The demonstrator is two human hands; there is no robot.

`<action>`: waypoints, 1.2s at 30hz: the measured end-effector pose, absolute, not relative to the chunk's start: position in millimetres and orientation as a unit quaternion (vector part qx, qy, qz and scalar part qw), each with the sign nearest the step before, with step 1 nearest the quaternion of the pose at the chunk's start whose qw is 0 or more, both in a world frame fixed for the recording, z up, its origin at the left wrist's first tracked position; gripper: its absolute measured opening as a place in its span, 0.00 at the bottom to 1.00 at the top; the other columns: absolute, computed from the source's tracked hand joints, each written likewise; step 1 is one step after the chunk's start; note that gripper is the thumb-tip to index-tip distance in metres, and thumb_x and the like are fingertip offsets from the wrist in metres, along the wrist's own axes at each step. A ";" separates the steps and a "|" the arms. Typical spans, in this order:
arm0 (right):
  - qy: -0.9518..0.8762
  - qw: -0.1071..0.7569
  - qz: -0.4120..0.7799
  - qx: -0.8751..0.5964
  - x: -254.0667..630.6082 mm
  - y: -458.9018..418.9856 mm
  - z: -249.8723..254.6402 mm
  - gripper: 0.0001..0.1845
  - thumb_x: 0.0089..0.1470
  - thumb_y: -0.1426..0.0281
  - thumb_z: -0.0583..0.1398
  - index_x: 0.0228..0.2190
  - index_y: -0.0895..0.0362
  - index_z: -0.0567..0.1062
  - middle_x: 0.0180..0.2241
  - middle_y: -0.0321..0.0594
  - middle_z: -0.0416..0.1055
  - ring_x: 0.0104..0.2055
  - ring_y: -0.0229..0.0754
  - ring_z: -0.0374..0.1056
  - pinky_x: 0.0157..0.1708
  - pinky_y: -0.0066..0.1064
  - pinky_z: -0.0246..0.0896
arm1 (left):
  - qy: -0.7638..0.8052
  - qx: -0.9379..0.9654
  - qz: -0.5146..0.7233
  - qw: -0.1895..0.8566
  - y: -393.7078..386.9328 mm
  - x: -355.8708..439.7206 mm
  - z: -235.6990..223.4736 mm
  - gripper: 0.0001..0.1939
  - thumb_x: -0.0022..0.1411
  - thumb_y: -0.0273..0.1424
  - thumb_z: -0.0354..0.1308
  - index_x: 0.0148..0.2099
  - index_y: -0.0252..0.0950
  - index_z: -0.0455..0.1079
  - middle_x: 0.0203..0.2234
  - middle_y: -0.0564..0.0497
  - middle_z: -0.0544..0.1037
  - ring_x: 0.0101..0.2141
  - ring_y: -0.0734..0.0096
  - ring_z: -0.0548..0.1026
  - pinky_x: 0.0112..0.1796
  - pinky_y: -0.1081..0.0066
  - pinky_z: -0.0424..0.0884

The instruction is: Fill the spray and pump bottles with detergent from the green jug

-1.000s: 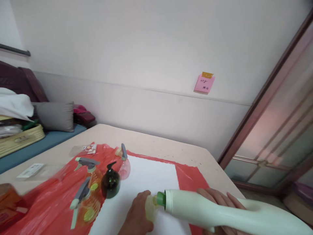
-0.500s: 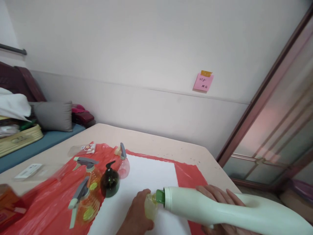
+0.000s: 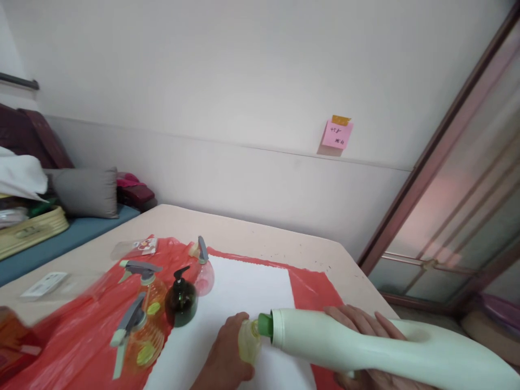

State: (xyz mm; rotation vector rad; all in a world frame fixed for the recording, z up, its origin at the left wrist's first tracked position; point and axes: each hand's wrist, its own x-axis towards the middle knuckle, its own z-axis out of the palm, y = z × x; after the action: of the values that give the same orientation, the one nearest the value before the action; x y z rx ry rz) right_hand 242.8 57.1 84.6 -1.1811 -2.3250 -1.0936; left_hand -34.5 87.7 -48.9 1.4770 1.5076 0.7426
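In the head view, the left hand (image 3: 229, 352) is closed around a small see-through bottle (image 3: 248, 342) with pale yellow in it. The hand hides part of the bottle, and its neck is blurry. The right hand (image 3: 368, 324) is closed around a big pale green bottle (image 3: 312, 330). Fingers lie on top and some skin shows under it, but the bottle hides the rest of the grip. The big bottle's back end is cut off by the picture.

The big bottle's green spout (image 3: 265, 325) points at the neck of the small one, just beside the left grip. I cannot tell if they touch. Under the left grip is a white sheet (image 3: 247, 281) on red plastic (image 3: 81, 325).

To the left of the left grip is a dark pump bottle (image 3: 181, 304). A pink spray bottle (image 3: 204, 277) is a bit farther away. More to the left are two orange spray bottles (image 3: 147, 341), one partly behind the other. Well apart from both grips, an orange pack (image 3: 15, 344) is blurry and cut off at the left edge.
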 end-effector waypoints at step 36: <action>-0.822 0.121 -0.350 -0.434 247.4 55.6 79.9 0.24 0.54 0.69 0.56 0.53 0.52 0.69 0.51 0.45 0.70 0.54 0.56 0.65 0.56 0.53 0.55 | 0.617 0.598 0.282 0.427 85.1 -32.4 -47.5 0.50 0.32 0.20 0.61 0.63 0.33 0.57 0.57 0.43 0.66 0.56 0.57 0.64 0.56 0.68 0.60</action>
State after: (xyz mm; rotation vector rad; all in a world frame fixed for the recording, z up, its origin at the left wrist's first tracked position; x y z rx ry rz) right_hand 247.4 55.6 79.9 -1.2663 -2.3991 -1.0214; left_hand -32.4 85.1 -47.5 1.4933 1.5427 0.7048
